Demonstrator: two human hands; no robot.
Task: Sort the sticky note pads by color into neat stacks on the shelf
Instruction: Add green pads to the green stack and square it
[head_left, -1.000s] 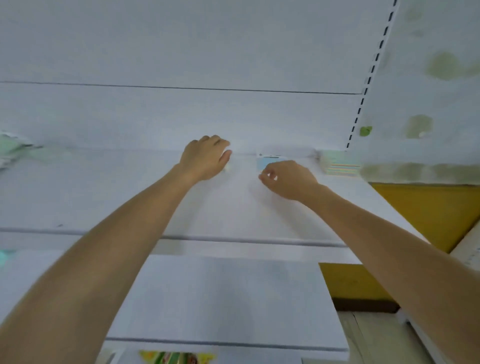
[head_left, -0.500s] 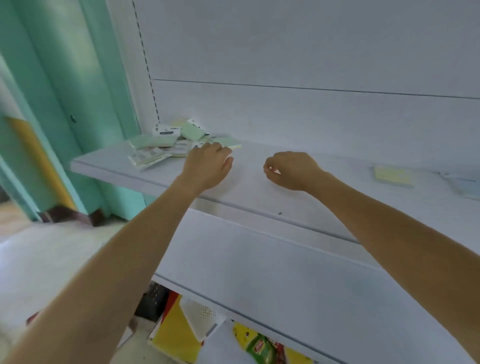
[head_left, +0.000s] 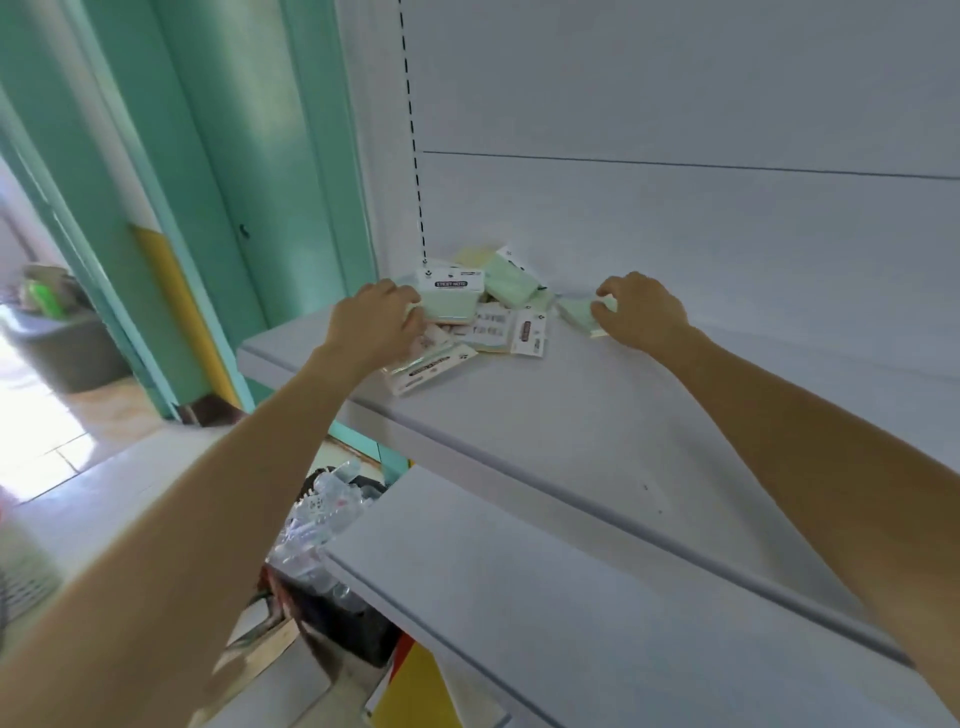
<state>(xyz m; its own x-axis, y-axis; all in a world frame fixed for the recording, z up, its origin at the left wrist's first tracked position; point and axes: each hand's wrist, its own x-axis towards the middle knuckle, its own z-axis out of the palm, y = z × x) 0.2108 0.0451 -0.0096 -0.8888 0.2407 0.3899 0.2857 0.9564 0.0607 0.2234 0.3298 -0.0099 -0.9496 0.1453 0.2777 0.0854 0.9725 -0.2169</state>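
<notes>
A loose pile of packaged sticky note pads lies at the left end of the white shelf, against the back panel. Most pads look pale green; a pale yellow one shows at the back. My left hand grips the left edge of a green pad with a white label on top of the pile. My right hand closes on a separate green pad lying just right of the pile.
A second white shelf juts out lower and nearer. Teal wall and door frame stand to the left. A dark bin with plastic bottles sits on the floor under the shelf end.
The view swung left along the shelf to the pile. Both hands travelled left with it; the left now holds the top green pad and the right has closed on a green pad beside the pile.
</notes>
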